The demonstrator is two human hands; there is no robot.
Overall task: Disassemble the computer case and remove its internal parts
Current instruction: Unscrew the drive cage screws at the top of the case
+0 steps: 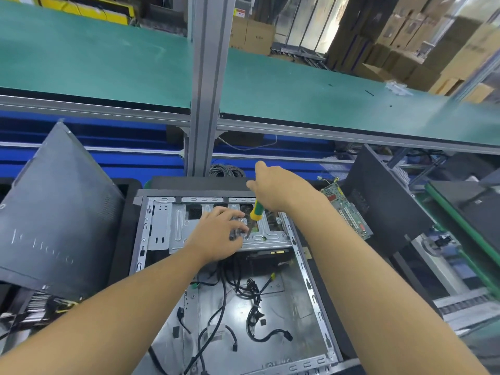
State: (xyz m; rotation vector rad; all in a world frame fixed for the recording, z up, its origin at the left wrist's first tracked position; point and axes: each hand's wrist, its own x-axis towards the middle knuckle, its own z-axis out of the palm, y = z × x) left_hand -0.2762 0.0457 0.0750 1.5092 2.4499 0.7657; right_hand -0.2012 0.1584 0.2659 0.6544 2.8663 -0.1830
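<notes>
Computer case [308, 282]: open, laid flat on tabletop, under both hands. Drive cage [173, 228]: at case's far end, beneath L hand [216, 236] fingers, which are laid bent on it; whether anything is pinched can't be told. Screwdriver [255, 212], yellow/green handle: gripped by R hand [281, 188] fingers, tip set on cage just beside L fingertips. Black cables [254, 293]: loose in case, on near side of fingers. Circuit board [349, 209]: right of R hand, outside case.

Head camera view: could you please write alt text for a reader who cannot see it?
A person's right hand grips a yellow-and-green screwdriver, tip down on a metal drive bracket inside an open computer case, while the left hand rests on that bracket. Loose black cables lie inside.
</notes>
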